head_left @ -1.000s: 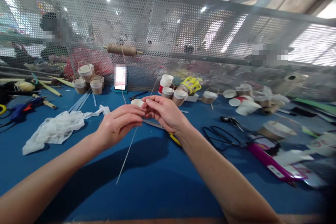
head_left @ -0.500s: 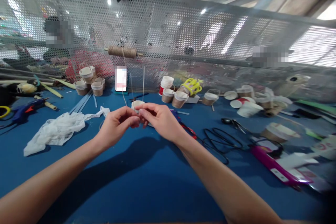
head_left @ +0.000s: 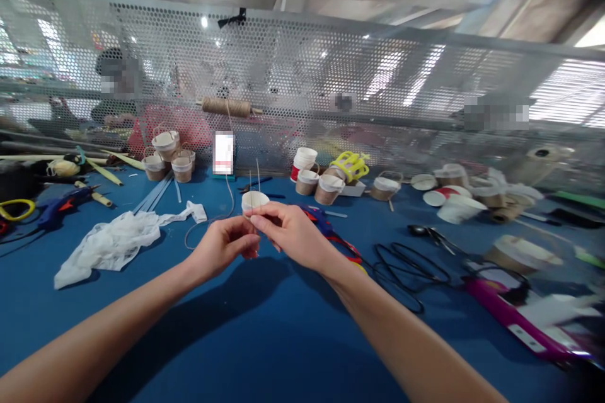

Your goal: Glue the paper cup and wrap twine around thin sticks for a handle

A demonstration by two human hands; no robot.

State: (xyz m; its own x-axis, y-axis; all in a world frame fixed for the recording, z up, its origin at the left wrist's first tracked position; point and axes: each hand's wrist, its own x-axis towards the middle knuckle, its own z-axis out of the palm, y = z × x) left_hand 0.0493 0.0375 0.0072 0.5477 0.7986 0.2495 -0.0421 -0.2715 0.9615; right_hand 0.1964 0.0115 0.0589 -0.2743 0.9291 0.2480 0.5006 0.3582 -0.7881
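The right grip (head_left: 293, 234) pinches the white cup (head_left: 262, 199), seemingly steadying its upright strands (head_left: 258, 177); whether the left grip (head_left: 221, 245) pinches, I cannot tell.

the blue counter (head_left: 227, 346) carries crumpled white fabric (head_left: 113, 240) left of centre, a brown-and-white cup (head_left: 329, 191) mid-frame, a purple object (head_left: 488, 300) lower right.

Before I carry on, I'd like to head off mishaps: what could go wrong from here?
The thin strand pinched by the right hand could slip or spring loose. The white cup, seen close to that hand and the left hand, might get knocked. The blue-and-red tool beside the right hand may be nudged if that hand shifts.
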